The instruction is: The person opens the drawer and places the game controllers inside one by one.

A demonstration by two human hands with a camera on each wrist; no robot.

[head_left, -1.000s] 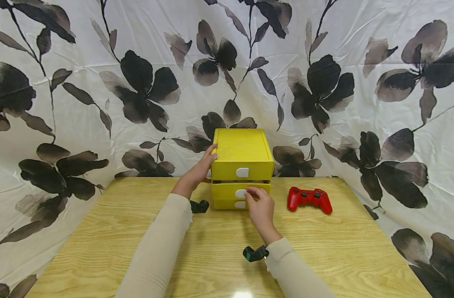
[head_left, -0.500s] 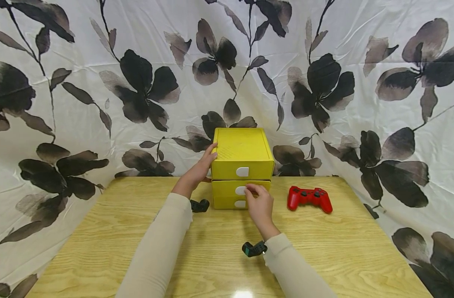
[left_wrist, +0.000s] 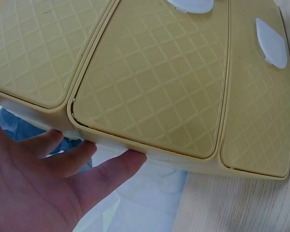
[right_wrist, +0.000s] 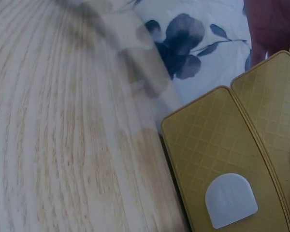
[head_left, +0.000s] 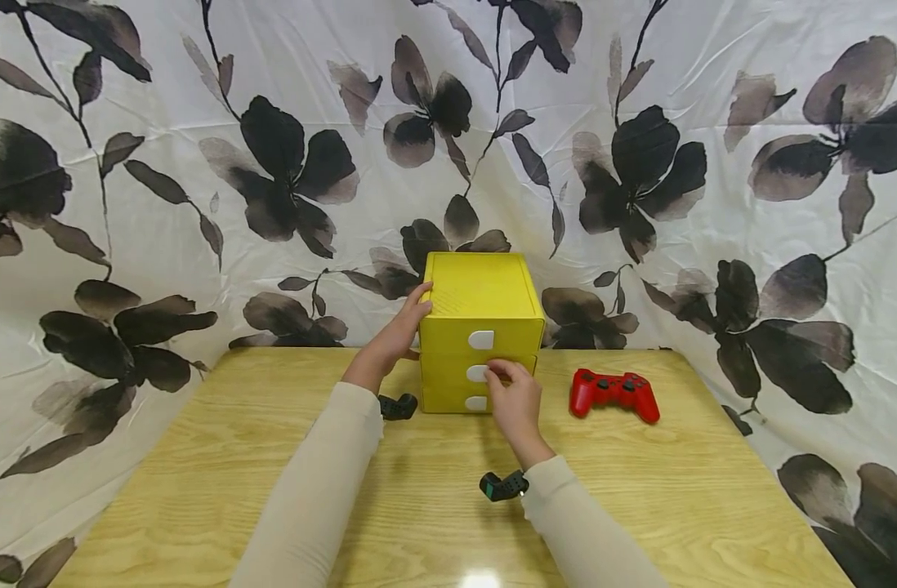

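Observation:
A small yellow drawer cabinet (head_left: 485, 286) stands on the table, its drawers stacked one above another with white tab handles. My left hand (head_left: 386, 343) lies against the cabinet's left side. In the left wrist view its fingers (left_wrist: 113, 171) reach along that side, extended and touching near the front edge. With thumb and forefinger my right hand (head_left: 517, 404) pinches the middle white handle (head_left: 477, 373). The middle drawer sits flush with the front. Below it, the bottom handle (right_wrist: 231, 200) shows plainly in the right wrist view, while the right hand is mostly outside that view.
A red game controller (head_left: 613, 394) lies on the wooden table (head_left: 434, 498), right of the cabinet. Close behind hangs a white cloth (head_left: 522, 188) with dark flowers. Black straps with devices (head_left: 503, 486) are worn on both wrists.
The middle drawer, slightly pulled out a second ago, has slid back into the cabinet, and the gap above it has closed. The right hand moved forward with it; the left hand stayed in place.

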